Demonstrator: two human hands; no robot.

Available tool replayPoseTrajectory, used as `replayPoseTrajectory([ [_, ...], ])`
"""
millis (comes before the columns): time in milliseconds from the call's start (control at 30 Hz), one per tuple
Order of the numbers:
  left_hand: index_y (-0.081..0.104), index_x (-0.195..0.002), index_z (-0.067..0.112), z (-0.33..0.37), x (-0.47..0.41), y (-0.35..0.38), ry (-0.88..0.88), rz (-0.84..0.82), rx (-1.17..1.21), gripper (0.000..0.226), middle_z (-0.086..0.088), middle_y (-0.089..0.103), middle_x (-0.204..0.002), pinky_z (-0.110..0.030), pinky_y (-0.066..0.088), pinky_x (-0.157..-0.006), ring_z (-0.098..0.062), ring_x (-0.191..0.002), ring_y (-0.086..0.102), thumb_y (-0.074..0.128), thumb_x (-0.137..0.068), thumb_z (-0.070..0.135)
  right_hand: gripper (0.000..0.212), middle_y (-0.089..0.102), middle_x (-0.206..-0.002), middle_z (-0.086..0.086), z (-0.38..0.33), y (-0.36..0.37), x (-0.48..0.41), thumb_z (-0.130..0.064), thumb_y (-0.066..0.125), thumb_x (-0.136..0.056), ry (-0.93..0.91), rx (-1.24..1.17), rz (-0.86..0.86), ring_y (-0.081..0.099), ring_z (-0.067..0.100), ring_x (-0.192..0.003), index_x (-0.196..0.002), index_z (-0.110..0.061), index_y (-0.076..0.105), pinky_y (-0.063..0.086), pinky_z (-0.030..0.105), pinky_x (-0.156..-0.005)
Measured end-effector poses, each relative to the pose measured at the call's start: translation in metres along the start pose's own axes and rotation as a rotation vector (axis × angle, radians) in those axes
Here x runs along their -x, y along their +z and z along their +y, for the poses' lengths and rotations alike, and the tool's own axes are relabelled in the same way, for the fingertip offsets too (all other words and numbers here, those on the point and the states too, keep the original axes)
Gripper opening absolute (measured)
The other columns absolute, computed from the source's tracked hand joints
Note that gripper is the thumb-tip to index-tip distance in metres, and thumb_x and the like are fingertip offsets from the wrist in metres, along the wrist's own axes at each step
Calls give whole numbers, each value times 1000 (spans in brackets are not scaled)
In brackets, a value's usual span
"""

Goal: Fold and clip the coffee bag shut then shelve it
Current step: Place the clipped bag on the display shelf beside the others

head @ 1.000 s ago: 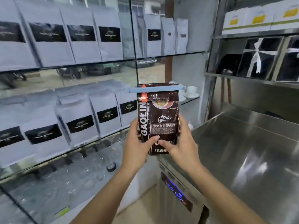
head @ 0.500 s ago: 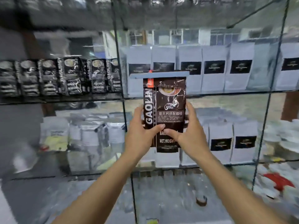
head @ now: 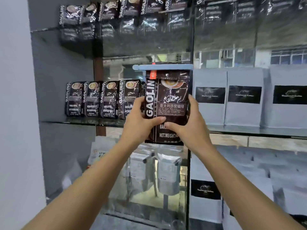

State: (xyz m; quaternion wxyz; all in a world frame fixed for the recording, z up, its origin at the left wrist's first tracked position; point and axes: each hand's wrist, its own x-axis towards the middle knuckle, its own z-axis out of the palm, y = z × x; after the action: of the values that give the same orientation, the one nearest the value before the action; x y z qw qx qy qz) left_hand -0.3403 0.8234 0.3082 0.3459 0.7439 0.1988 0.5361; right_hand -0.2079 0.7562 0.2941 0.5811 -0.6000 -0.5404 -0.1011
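A dark brown coffee bag (head: 169, 97) with white lettering stands upright in front of me, held in the air before the glass shelves. Across its folded top sits a long pale blue clip (head: 162, 67), shut. My left hand (head: 141, 120) grips the bag's lower left side, thumb across the front. On the lower right side my right hand (head: 189, 123) holds it the same way. Just to the left, a row of matching dark bags (head: 101, 98) stands on the middle glass shelf (head: 83, 122).
More dark bags (head: 116, 15) fill the upper shelf. Grey bags with black labels (head: 244, 97) stand on the shelf to the right, with others below (head: 206, 196). Silver pouches (head: 167, 173) hang on the lower level. A grey wall (head: 15, 113) closes the left side.
My view has swung left from the steel counter to the left end of the shelves. The clipped bag stays in both hands, now beside the row of matching dark bags.
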Motion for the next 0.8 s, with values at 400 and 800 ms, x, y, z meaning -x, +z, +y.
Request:
replayPoseTrajectory([
  [400,39,-118,29,-70,-153,-18,8,-13,-3,61,0,67,-101,-40,58,-56,-20,-77,69,76,-71,21,89,56,-125,-2,34,83,-137,-33,79,-59,16,-18,1,56,23,-108,-128,-39,24,48,51,-90],
  [800,39,-114,31,-150,-212,-6,-183,-97,42,58,-2,64,-102,-52,58,-51,-28,-85,66,75,-70,24,96,56,-125,0,82,137,-182,-27,81,-58,185,56,-75,57,24,-107,-132,-39,20,49,51,-91],
])
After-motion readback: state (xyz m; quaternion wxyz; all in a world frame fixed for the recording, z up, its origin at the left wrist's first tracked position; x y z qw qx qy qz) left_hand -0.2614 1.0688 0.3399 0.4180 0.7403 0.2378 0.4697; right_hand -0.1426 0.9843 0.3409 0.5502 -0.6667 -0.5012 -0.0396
